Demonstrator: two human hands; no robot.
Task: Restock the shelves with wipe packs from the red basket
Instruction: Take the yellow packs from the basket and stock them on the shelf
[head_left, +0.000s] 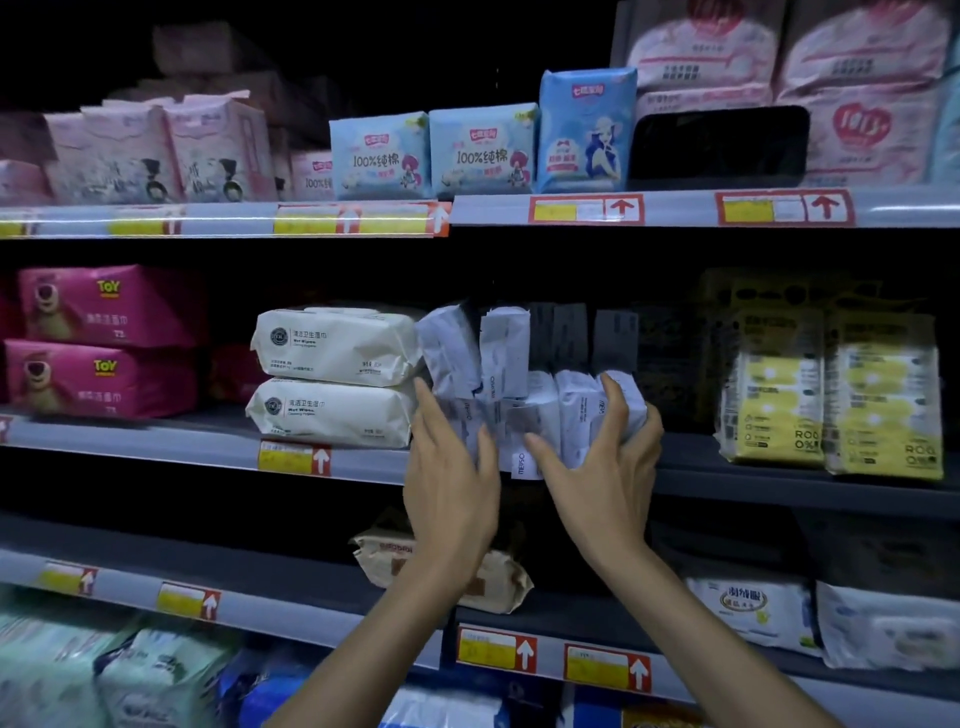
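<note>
- Head view: left hand (449, 483), fingers straight, is pressing the packs (540, 415); right hand (597, 467) is gripping their other end.
- Packs are sitting at the shelf (727, 473) edge, seemingly needing pushing in.
- Basket unseen; remainder unclear.

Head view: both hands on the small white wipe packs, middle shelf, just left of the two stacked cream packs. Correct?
One detail is off. The head view shows the small white wipe packs, with the left hand and right hand on them, on the middle shelf just right of the two stacked cream packs, not left.
</note>
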